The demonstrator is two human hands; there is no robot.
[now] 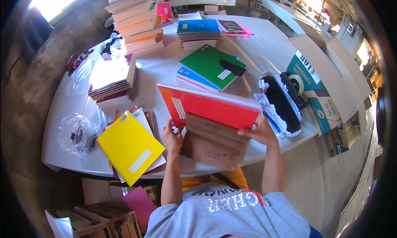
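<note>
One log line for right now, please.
right hand: holding red notebook by right end | left hand: at its lower left corner | yellow notebook: lying to the left

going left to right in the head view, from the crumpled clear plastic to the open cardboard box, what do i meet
Crumpled clear plastic, yellow spiral notebook, red spiral notebook, black tape dispenser, open cardboard box.

bright daylight from an upper-left opening, glare washing out the left notebook stack, fisheye-bent edges, black corners

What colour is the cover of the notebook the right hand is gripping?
The notebook cover is red; it shows best in the head view.
</note>
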